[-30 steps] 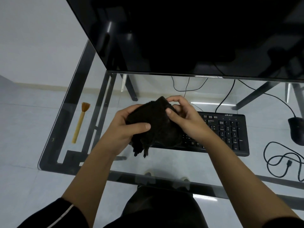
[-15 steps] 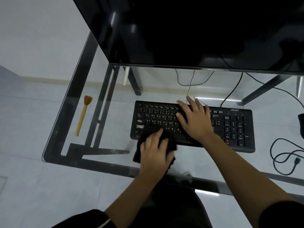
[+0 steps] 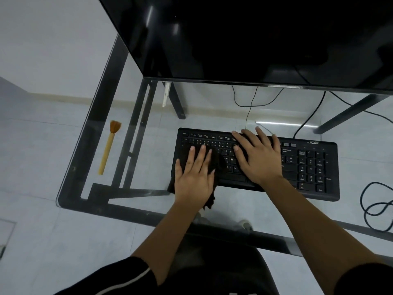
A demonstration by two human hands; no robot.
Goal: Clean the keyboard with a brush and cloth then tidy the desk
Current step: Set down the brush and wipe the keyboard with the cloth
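Observation:
A black keyboard lies on the glass desk in front of a large dark monitor. My left hand lies flat on a dark cloth, pressing it onto the keyboard's left keys; the cloth's edge hangs off the front edge. My right hand rests flat on the middle keys with fingers spread and nothing in it. A wooden-handled brush with orange-brown bristles lies on the desk at the far left, away from both hands.
A coiled black cable lies at the desk's right edge. Thin cables run behind the keyboard under the monitor. The desk's black frame bars show through the glass. My dark-clothed lap is below the front edge.
Both hands held the cloth up in front of the keyboard a second ago. The left hand has since brought it down and slid it up onto the left keys; the right hand settled on the middle keys.

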